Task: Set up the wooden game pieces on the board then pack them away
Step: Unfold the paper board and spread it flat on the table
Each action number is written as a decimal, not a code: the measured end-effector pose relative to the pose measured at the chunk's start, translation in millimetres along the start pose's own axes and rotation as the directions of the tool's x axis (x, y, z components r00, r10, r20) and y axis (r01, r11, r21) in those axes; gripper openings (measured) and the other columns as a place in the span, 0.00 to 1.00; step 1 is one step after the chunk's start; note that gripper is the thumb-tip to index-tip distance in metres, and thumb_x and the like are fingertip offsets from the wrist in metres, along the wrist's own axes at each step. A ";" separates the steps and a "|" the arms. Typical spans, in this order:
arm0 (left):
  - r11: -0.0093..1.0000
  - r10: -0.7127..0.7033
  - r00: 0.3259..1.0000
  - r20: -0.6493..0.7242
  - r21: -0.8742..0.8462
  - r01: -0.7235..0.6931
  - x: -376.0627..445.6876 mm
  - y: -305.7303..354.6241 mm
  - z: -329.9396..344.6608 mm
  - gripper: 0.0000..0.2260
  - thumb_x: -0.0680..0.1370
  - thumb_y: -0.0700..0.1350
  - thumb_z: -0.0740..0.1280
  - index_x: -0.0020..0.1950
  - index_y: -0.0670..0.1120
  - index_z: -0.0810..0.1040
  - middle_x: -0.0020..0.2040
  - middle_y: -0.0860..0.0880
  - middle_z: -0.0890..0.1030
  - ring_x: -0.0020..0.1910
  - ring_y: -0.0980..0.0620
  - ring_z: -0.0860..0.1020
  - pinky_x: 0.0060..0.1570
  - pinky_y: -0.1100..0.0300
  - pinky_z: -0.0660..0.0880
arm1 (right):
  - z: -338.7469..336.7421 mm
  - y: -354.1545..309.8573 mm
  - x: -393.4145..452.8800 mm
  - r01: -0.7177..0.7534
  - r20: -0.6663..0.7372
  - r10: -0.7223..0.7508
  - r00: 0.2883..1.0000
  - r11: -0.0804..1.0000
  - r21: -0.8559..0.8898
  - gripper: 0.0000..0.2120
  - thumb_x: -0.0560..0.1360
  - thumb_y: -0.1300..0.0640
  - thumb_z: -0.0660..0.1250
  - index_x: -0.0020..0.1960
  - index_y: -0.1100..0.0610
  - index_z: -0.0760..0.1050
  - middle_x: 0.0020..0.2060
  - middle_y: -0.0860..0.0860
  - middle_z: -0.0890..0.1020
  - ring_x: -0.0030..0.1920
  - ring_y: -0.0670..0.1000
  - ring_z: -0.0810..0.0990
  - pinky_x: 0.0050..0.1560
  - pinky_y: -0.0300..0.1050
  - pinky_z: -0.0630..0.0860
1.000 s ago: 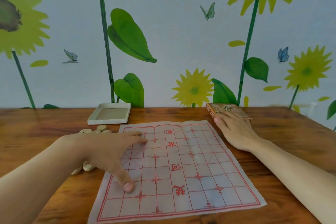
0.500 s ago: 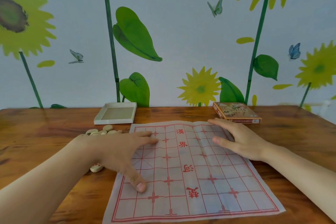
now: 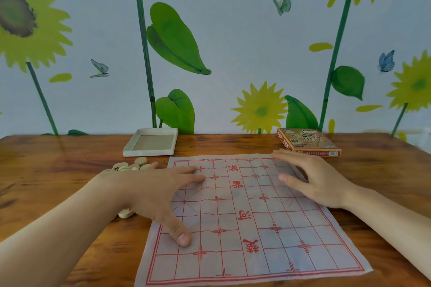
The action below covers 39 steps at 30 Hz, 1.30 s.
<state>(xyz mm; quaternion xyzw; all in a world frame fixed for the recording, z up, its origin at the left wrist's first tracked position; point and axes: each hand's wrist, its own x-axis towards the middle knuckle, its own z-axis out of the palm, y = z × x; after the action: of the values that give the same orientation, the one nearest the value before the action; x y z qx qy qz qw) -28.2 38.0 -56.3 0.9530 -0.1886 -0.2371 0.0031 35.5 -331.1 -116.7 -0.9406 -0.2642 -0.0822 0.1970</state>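
Observation:
A thin white paper board (image 3: 245, 221) with a red grid and red characters lies flat on the wooden table (image 3: 58, 177). My left hand (image 3: 154, 191) presses on its left side with spread straight fingers, thumb near the lower left squares. My right hand (image 3: 312, 179) lies flat on the board's upper right part. Several pale round wooden pieces (image 3: 131, 165) sit in a loose pile left of the board, partly hidden behind my left hand. One more piece (image 3: 126, 213) peeks out under my left wrist.
An open white box tray (image 3: 151, 143) stands at the back, left of centre. A printed box lid (image 3: 307, 142) lies at the back right, just beyond my right hand. A sunflower-painted wall rises behind the table's far edge.
My right hand has come off the printed box lid and moved left onto the board's upper right part. My left hand stays pressed on the board's left side.

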 end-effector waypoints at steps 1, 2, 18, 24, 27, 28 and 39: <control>1.000 -0.001 1.000 -0.004 0.005 0.001 0.2 -0.4 0.0 0.54 0.65 0.74 0.72 0.80 0.68 0.41 0.81 0.65 0.38 0.81 0.54 0.41 0.76 0.41 0.35 | -0.4 -7.0 -2.6 0.045 -0.059 -0.041 0.997 0.997 0.061 0.37 0.73 0.23 0.55 0.76 0.41 0.69 0.74 0.36 0.70 0.76 0.34 0.63 0.78 0.49 0.63; 1.000 -0.003 1.000 -0.006 0.010 0.003 0.8 -1.0 0.6 0.54 0.64 0.75 0.72 0.80 0.68 0.41 0.81 0.65 0.39 0.81 0.54 0.41 0.76 0.41 0.35 | -0.6 -14.4 -5.0 0.080 -0.083 -0.069 0.994 0.989 0.125 0.34 0.74 0.25 0.57 0.74 0.40 0.70 0.72 0.34 0.72 0.74 0.33 0.65 0.77 0.45 0.64; 0.992 -0.103 0.994 0.036 0.072 0.100 -7.6 -4.4 -2.1 0.58 0.64 0.73 0.71 0.81 0.62 0.35 0.81 0.60 0.35 0.82 0.46 0.39 0.76 0.40 0.35 | -15.6 -26.6 -3.5 0.090 0.533 -0.055 0.844 0.995 -0.040 0.53 0.60 0.14 0.58 0.77 0.28 0.39 0.76 0.27 0.36 0.74 0.28 0.32 0.78 0.40 0.36; 0.992 -0.104 0.994 0.044 0.077 0.101 -0.8 -16.7 2.2 0.62 0.59 0.80 0.69 0.79 0.64 0.34 0.81 0.61 0.35 0.82 0.48 0.40 0.77 0.39 0.38 | -16.4 -23.6 -6.1 0.006 0.476 -0.038 0.878 0.998 0.069 0.53 0.58 0.17 0.67 0.75 0.24 0.45 0.76 0.23 0.41 0.77 0.30 0.37 0.80 0.43 0.42; 0.991 -0.118 0.992 0.053 0.071 0.114 -1.3 -12.1 1.6 0.61 0.60 0.78 0.70 0.80 0.63 0.34 0.81 0.61 0.35 0.82 0.49 0.40 0.77 0.41 0.39 | -15.3 -18.6 -4.0 0.059 0.454 -0.026 0.891 0.997 -0.059 0.54 0.60 0.19 0.68 0.76 0.26 0.41 0.78 0.29 0.40 0.79 0.36 0.36 0.80 0.42 0.39; 0.992 -0.113 0.992 0.053 0.068 0.110 -1.7 -9.2 1.0 0.61 0.61 0.77 0.70 0.80 0.63 0.34 0.81 0.61 0.34 0.82 0.49 0.39 0.77 0.42 0.38 | -14.9 -15.2 -3.8 0.090 0.448 -0.025 0.894 0.988 -0.123 0.54 0.62 0.21 0.69 0.77 0.27 0.39 0.79 0.32 0.39 0.79 0.39 0.36 0.80 0.41 0.37; 0.989 -0.128 0.989 0.069 0.078 0.123 -2.1 -3.4 -0.4 0.60 0.63 0.75 0.70 0.79 0.63 0.32 0.80 0.61 0.32 0.81 0.48 0.38 0.76 0.41 0.34 | -23.1 -11.3 -5.4 0.113 0.490 -0.003 0.872 0.975 -0.194 0.61 0.52 0.13 0.55 0.78 0.32 0.34 0.80 0.38 0.35 0.80 0.44 0.33 0.77 0.38 0.33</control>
<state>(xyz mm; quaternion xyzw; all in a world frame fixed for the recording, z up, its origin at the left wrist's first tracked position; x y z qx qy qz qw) -28.5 41.8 -55.3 0.9530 -0.1368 -0.2648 -0.0539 23.8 -334.3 -93.4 -0.9382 -0.3229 0.1229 0.0182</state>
